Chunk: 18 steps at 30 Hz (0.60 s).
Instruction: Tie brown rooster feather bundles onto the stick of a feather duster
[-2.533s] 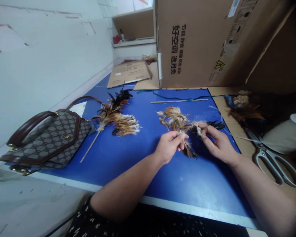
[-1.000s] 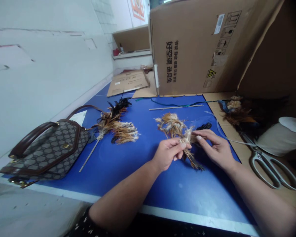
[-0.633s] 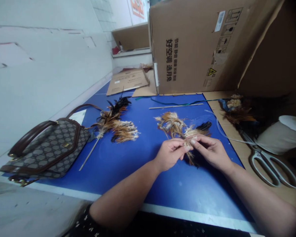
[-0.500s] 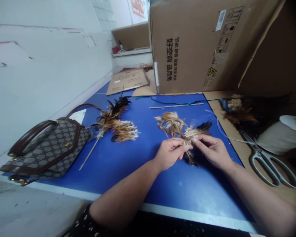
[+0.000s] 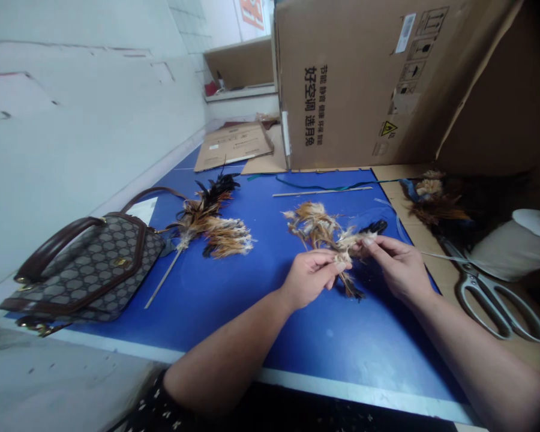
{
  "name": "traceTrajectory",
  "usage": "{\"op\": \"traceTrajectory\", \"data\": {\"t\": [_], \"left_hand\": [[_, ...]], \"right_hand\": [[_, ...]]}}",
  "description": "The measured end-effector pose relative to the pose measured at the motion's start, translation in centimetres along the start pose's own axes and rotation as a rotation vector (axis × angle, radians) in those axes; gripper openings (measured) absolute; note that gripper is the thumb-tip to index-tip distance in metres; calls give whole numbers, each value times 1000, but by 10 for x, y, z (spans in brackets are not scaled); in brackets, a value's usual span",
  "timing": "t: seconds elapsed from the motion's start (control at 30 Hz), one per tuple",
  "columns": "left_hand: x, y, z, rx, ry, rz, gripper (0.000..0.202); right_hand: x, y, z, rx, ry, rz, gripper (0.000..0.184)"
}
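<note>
Head view: feather bundle (image 5: 350,284) pinched over the counter (image 5: 216,294)

The left hand (image 5: 311,277) pinches its pale end between fingers; the right hand (image 5: 401,267) sits by loose feathers (image 5: 318,228), whether gripping any I can't tell. If the left pinch slackens, strands could slip. Its long axis slants, dark tips nearward and slightly right.
</note>
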<state>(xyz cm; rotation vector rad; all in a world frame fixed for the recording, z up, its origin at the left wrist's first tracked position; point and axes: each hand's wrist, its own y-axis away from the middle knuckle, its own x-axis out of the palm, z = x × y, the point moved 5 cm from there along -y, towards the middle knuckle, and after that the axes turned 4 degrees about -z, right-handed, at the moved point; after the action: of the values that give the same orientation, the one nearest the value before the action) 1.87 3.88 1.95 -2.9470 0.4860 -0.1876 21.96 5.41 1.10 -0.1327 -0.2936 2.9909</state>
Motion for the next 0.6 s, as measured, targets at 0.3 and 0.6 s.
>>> {"op": "traceTrajectory", "data": {"t": [0.3,0.6], "left_hand": [[3,1,5,-46,-10,25,35],[-3,0,21,-189,82,-145,38]], "right_hand": [[25,13,9,-42,-69,315,14],[28,12,13,-5,-142,253,20]]}}
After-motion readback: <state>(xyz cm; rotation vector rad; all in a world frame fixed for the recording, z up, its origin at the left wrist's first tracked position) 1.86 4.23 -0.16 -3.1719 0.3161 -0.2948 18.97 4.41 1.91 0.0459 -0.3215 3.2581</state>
